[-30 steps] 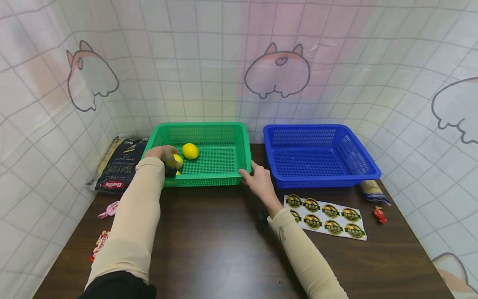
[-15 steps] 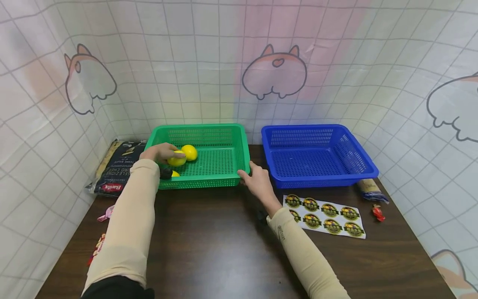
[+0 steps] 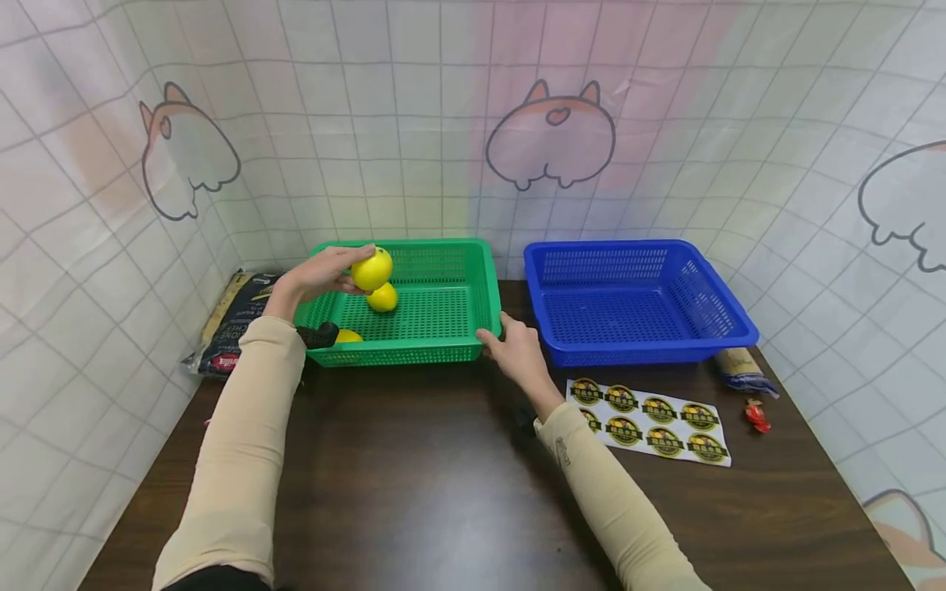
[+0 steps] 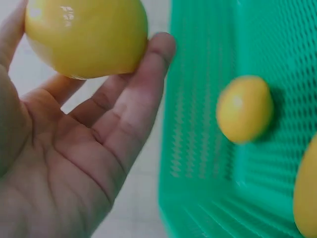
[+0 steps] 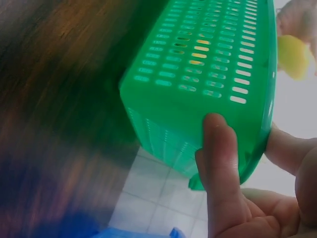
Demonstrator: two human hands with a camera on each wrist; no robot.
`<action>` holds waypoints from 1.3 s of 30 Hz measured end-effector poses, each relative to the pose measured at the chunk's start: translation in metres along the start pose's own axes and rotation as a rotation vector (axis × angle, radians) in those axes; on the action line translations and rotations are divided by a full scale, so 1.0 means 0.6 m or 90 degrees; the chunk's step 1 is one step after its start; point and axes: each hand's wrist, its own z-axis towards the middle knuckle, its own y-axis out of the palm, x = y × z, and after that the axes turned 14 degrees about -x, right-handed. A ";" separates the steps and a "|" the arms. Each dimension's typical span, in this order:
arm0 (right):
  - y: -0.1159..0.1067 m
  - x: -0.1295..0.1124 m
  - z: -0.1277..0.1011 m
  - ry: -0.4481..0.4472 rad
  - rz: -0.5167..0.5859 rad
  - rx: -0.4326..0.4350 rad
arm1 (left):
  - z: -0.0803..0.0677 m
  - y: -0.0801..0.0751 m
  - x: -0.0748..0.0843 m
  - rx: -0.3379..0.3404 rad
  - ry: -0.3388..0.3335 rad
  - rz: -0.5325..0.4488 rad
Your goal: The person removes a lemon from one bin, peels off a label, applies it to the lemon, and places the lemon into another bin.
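Note:
My left hand [image 3: 319, 272] grips a yellow lemon [image 3: 372, 269] and holds it up over the left part of the green plastic basket [image 3: 355, 359]. Thumb and fingertips are on opposite sides of the lemon [image 4: 89, 34] in the left wrist view. A second lemon [image 3: 383, 298] lies on the basket floor. Another lemon [image 3: 348, 336] is at the front left corner, partly behind the dark wrist camera. My right hand [image 3: 519, 351] pinches the basket's front right corner; in the right wrist view the thumb is over the rim and the fingers [image 5: 220, 148] press the outer wall.
A blue basket [image 3: 628, 356] stands right of the green one. In front of it lies a sheet of round stickers [image 3: 650, 423]. A red candy [image 3: 757, 416] and a small bag [image 3: 741, 373] are at far right; a dark pasta bag [image 3: 240, 320] is at left.
My left hand has taken the lemon from the basket floor, raising it up and to the right above the basket. The right hand stays at the basket corner.

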 end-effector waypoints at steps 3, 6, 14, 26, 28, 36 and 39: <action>-0.007 -0.001 -0.003 0.024 -0.057 -0.018 | -0.015 0.018 0.019 0.003 0.060 -0.031; -0.013 -0.001 -0.012 0.045 -0.120 -0.021 | -0.032 0.046 0.034 -0.011 0.132 -0.035; -0.057 0.012 -0.073 -0.026 -0.224 -0.013 | -0.063 0.158 0.035 -0.080 0.200 -0.015; -0.112 0.108 -0.139 0.128 -0.324 -0.100 | -0.022 0.369 -0.062 -0.178 0.140 -0.288; -0.120 0.123 -0.140 0.155 -0.331 -0.107 | -0.018 0.383 -0.071 -0.182 0.125 -0.295; -0.133 0.168 -0.129 0.196 -0.337 -0.130 | -0.004 0.418 -0.086 -0.217 0.102 -0.325; -0.130 0.179 -0.124 0.194 -0.344 -0.134 | -0.005 0.430 -0.092 -0.238 0.087 -0.344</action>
